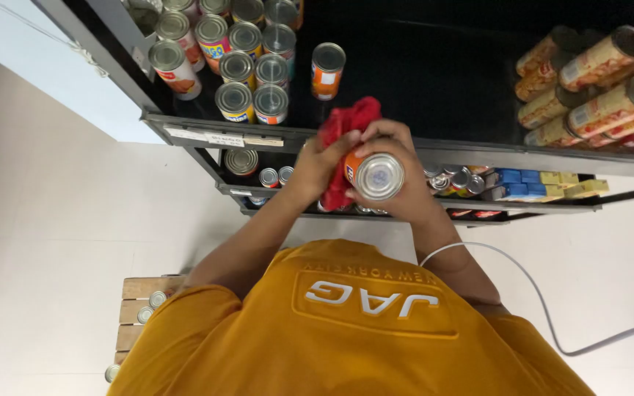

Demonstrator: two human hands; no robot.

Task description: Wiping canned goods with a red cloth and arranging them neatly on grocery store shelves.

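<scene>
My right hand (398, 158) gripped an orange-labelled tin can (374, 174), its long axis pointing up at me, before the shelf edge (478, 155); my left hand (324, 163) pressed a red cloth (346, 125) against its side.

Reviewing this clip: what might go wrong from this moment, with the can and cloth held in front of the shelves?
1. The can is held out in the air by the right hand while the left hand presses the red cloth against it; a slip might drop it.
2. The upright cans stand packed together near the shelf edge, so a bump could perhaps topple some.
</scene>
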